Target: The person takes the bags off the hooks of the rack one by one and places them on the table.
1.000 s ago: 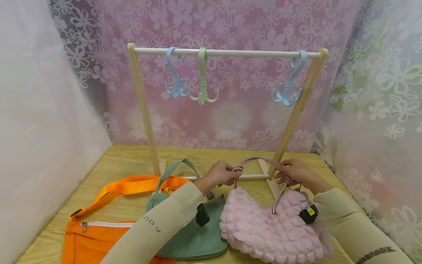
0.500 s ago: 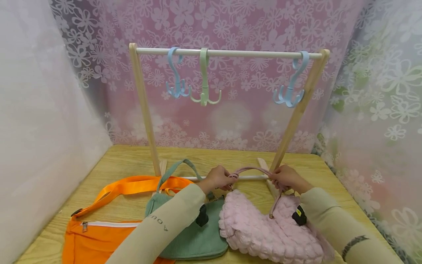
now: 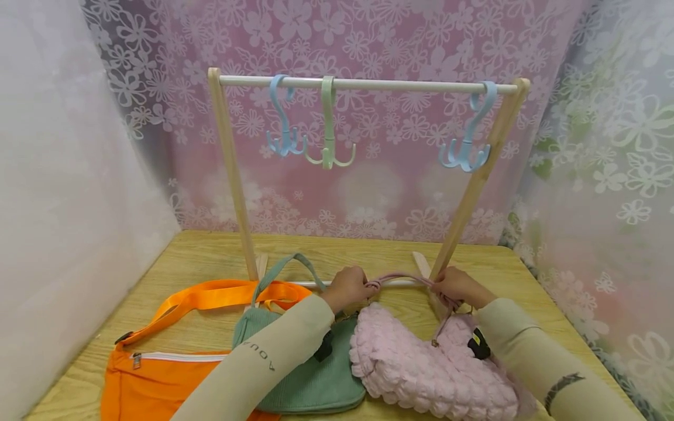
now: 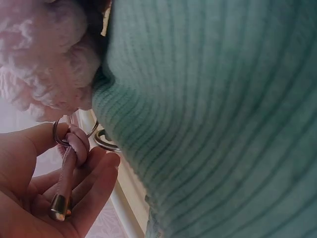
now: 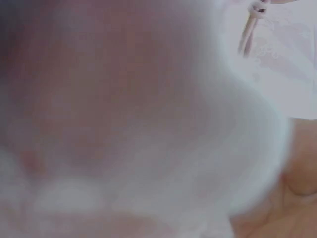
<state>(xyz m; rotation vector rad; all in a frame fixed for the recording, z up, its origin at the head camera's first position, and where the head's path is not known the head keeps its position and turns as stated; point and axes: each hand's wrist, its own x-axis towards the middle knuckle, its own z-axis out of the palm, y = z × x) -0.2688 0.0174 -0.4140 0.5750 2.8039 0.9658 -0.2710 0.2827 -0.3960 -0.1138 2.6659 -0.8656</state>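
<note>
A pink puffy handbag [image 3: 421,368] lies at the front right of the table in the head view. My left hand [image 3: 344,289] holds the left end of its thin handle [image 3: 397,276]. The left wrist view shows the fingers around the pink knot [image 4: 78,144] beside a metal ring, with a gold-tipped cord end hanging over the palm. At the handle's right end, my right hand [image 3: 460,287] grips the strap. Blurred pink fabric fills much of the right wrist view and hides the fingertips there. A green corduroy bag [image 3: 316,380] sits under my left forearm.
An orange bag [image 3: 158,380] with a wide strap lies at the front left. Behind the bags stands a wooden rack with a white rail [image 3: 400,86]. Two blue hooks [image 3: 466,155] and a green hook [image 3: 328,134] hang from it. Flowered curtains surround the table [image 3: 210,245].
Both hands have lowered the pink handbag's handle slightly, flattening its arch. My right hand has shifted a little to the left. The other bags stay put.
</note>
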